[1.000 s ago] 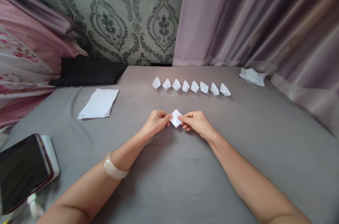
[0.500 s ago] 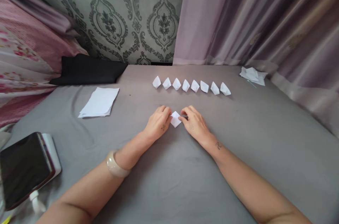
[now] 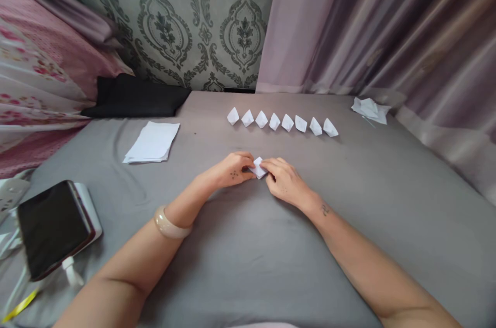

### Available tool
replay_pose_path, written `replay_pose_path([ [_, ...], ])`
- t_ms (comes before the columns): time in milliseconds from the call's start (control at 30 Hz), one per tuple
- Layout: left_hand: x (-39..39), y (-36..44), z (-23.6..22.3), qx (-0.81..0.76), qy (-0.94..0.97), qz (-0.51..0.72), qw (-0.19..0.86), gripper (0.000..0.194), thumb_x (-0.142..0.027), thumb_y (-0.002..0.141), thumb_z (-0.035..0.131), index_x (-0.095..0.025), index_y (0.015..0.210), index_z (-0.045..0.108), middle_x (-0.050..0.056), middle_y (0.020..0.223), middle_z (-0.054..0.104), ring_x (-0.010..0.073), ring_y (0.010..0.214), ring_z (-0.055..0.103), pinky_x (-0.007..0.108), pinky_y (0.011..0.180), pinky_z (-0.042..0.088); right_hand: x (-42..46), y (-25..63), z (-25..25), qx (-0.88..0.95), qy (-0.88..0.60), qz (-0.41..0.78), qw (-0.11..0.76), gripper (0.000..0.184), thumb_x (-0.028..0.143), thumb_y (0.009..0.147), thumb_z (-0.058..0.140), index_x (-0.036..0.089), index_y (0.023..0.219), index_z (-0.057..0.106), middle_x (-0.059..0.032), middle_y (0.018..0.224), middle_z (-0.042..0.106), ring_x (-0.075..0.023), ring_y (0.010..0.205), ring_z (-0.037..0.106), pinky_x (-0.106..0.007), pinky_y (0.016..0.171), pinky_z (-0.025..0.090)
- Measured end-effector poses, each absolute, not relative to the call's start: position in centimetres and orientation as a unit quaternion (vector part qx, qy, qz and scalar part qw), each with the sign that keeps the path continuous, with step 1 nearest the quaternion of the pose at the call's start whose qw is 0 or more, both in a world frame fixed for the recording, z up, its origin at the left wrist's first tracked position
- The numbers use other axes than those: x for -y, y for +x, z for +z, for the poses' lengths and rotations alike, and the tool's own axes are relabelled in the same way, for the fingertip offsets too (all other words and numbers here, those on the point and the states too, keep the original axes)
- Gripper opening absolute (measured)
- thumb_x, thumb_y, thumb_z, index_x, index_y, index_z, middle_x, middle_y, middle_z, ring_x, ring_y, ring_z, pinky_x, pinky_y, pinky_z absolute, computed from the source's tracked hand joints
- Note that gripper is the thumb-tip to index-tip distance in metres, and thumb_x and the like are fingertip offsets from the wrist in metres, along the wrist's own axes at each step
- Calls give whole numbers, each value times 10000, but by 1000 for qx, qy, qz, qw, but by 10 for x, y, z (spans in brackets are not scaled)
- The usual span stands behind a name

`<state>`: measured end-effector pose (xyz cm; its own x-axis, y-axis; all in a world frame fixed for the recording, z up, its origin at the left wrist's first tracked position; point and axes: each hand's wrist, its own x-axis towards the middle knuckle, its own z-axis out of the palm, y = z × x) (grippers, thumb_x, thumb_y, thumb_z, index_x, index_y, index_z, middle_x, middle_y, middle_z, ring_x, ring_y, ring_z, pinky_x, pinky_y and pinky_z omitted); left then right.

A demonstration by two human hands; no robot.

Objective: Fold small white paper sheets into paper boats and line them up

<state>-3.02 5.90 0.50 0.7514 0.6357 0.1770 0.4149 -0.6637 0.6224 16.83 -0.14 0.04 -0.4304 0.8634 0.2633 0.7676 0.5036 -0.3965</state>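
Observation:
Between my hands is a small diamond-shaped piece of folded white paper (image 3: pixel 258 168), low over the grey cloth surface. My left hand (image 3: pixel 235 169) pinches its left corner between thumb and fingers. From the right, my right hand (image 3: pixel 283 177) has its fingertips closed on the right edge of the paper. Beyond the hands stands a row of several folded white paper shapes (image 3: pixel 274 122), like little paper boats, spaced side by side.
A stack of white paper sheets (image 3: pixel 153 142) lies to the left, with folded black cloth (image 3: pixel 139 95) behind it. A phone (image 3: pixel 54 227) on a white block, cables and a power strip (image 3: pixel 11 193) are at near left. Loose white papers (image 3: pixel 371 109) lie at far right.
My left hand has turned at the wrist and lies more sideways. The right fingers have moved onto the folded paper's right edge. The view has shifted slightly.

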Motion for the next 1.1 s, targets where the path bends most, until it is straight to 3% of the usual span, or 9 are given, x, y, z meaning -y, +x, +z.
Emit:
replay_pose_path([
  [167,-57,-30,4,-280,906,185,259,208,-282,876,522,-181,871,704,99,960,646,184,847,596,271,786,426,13,167,3,851,-484,85,187,438,64,815,419,168,1208,581,-103,1237,586,-235,1069,510,-366,919,433],
  [300,-52,-30,7,-265,928,158,209,282,-293,924,440,-169,900,692,111,946,638,211,919,571,310,853,414,16,164,7,857,-489,51,155,370,122,856,413,161,1169,606,-121,1194,593,-247,1035,512,-379,881,444],
  [467,-45,-31,6,-279,930,163,176,295,-268,937,402,-150,887,668,117,935,620,209,916,565,318,837,437,11,165,6,843,-501,76,181,230,262,878,513,202,1051,651,-80,1135,619,-227,986,538,-353,840,462],
  [567,-47,-31,-1,-295,927,177,149,286,-229,933,391,-146,888,661,112,945,620,199,909,573,316,821,457,9,167,1,821,-518,97,219,188,255,884,526,200,998,664,-68,1100,639,-214,978,552,-336,829,474],
  [867,-52,-28,-11,-434,823,244,273,139,-224,833,564,-178,767,678,44,879,635,140,728,589,257,703,463,0,175,-10,765,-550,151,300,178,184,893,523,194,870,700,-58,999,664,-194,951,579,-328,866,465],
  [1100,-47,-24,0,-482,805,210,276,203,-237,858,517,-160,779,687,68,882,632,160,739,578,289,733,455,-8,177,-14,706,-584,218,336,134,209,856,578,202,804,701,-34,979,645,-151,867,610,-289,836,456],
])
